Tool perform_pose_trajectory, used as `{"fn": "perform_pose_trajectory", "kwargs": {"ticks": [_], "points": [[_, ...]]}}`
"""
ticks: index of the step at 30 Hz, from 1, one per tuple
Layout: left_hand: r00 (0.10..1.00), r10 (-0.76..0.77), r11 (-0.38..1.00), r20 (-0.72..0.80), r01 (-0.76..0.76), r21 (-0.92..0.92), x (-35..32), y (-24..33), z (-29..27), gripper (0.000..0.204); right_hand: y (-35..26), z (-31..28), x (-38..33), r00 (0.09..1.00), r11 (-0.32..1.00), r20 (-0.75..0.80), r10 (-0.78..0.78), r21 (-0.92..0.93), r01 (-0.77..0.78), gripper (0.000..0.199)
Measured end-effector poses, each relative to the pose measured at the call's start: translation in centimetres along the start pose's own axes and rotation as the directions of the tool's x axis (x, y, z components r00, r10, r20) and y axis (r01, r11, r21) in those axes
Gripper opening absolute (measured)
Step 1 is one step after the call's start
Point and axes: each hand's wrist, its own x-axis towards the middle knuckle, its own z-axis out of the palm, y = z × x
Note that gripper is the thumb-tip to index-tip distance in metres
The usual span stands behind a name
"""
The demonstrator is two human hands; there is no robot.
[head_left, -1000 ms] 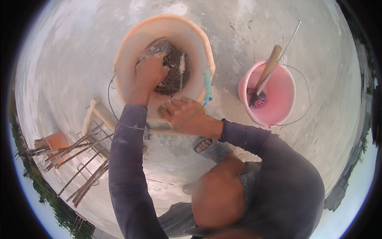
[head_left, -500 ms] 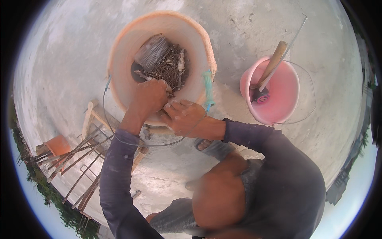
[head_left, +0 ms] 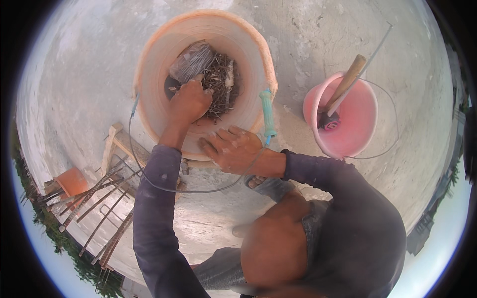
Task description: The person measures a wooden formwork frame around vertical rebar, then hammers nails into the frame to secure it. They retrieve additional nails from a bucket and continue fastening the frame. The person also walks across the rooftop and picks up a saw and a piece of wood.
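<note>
A large pale-orange bucket [head_left: 149, 64] stands in front of me with a heap of nails [head_left: 218, 89] at its bottom. Beside the heap lies a clear plastic bag of nails [head_left: 191, 62]. My left hand [head_left: 190, 103] is down inside the bucket, its curled fingers against the edge of the heap; what they grip, if anything, is hidden. Over the bucket's near rim lies my right hand [head_left: 236, 149], with fingers spread and slightly bent and nothing visible in them. Its palm is hidden. The wire handle [head_left: 198, 190] loops toward me across both forearms, and its green grip [head_left: 267, 113] hangs at the right rim.
To the right is a pink bucket [head_left: 365, 114] holding a wooden-handled tool [head_left: 348, 82], a thin metal strip and a dark round item with pink. At left are steel rebars [head_left: 94, 198], a wooden frame [head_left: 112, 149] and an orange container [head_left: 72, 181]. Concrete floor surrounds everything.
My left hand has moved away from my right hand, deeper into the bucket toward the nails. My right hand has stayed at the near rim, shifting slightly. The fingers no longer meet.
</note>
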Motion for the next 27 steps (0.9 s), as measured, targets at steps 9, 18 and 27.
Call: {"fn": "perform_pose_trajectory", "kwargs": {"ticks": [9,18,27], "points": [[0.913,0.197,0.980,0.358,-0.180,-0.082,-3.1,-0.9,-1.3,0.026,0.1,0.0,0.0,1.000,1.000,-0.025,-0.002,0.009,0.002,0.038],[1.000,-0.007,0.980,-0.022,0.003,-0.199,-1.8,-1.4,-2.8,0.025,-0.2,0.4,-0.1,0.998,1.000,-0.056,0.007,-0.018,-0.008,0.036],[0.998,-0.021,0.994,-0.067,0.028,0.106,0.1,1.5,-1.2,0.033,0.0,0.2,0.0,0.999,1.000,-0.032,0.016,0.019,-0.015,0.037]]}}
